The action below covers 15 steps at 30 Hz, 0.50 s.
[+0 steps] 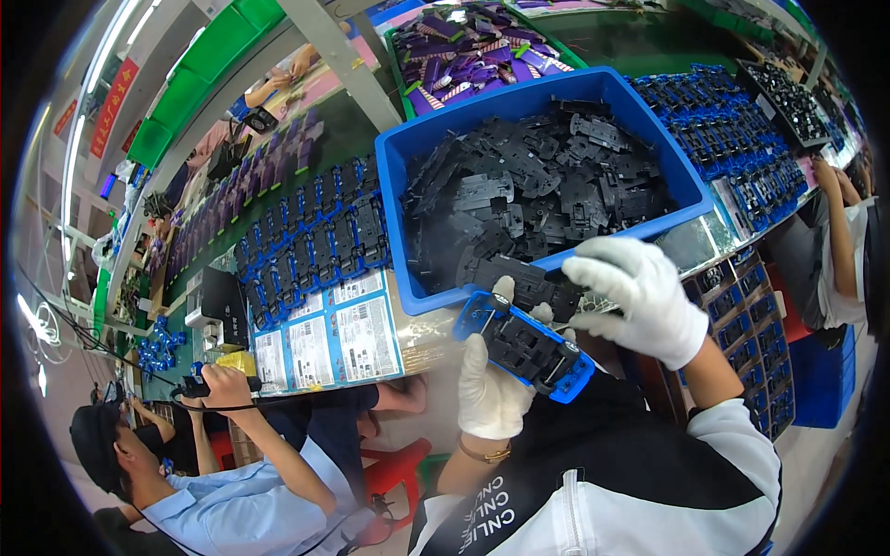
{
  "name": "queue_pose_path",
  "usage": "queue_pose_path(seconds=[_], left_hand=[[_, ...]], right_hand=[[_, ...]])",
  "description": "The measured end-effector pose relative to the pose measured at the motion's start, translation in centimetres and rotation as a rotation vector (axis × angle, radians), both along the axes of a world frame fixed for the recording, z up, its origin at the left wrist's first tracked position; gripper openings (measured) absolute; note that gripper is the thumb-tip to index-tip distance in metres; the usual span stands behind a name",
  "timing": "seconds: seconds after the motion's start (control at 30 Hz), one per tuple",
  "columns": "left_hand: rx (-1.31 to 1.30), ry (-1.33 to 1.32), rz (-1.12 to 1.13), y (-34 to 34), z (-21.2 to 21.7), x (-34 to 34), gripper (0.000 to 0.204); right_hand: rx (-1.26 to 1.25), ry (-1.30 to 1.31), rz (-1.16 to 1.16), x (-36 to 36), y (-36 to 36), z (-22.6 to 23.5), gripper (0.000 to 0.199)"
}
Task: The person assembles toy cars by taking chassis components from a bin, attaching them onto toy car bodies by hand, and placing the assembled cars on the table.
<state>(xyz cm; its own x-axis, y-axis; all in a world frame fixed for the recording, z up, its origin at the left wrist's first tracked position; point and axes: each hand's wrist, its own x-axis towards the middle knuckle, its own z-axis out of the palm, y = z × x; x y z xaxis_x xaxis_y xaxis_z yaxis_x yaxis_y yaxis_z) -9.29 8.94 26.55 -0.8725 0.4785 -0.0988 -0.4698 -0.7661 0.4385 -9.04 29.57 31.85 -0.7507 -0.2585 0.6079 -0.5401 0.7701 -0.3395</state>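
My left hand [496,394], in a white glove, grips a toy car [533,347] with a blue body and a black underside turned up. It is held just in front of the blue bin [436,301]. My right hand [640,301], also gloved, hovers beside the car with thumb and fingers curved and apart. Behind the car, a black chassis plate [510,276] overlaps the bin's near rim; whether my left fingers touch it is hard to tell. Many black chassis plates [538,176] lie heaped inside the bin.
Rows of blue-and-black toy cars [320,241] stand left of the bin, more cars [723,139] to the right. Printed sheets [338,343] lie on the near table edge. A tray of purple parts [464,56] sits behind. A co-worker [241,482] works at left; compartment trays [742,338] stand at right.
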Motion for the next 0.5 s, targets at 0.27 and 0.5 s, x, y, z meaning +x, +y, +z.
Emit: queue_pose_path(seconds=[0.27, 0.5], left_hand=[[-0.014, 0.077, -0.012, 0.7, 0.1, 0.9, 0.088], [0.045, -0.076, 0.032, 0.6, -0.1, 1.4, 0.073]], right_hand=[[0.050, 0.103, -0.048, -1.0, -2.0, -4.1, 0.052], [-0.058, 0.116, -0.183, -1.1, -2.3, -4.8, 0.057]])
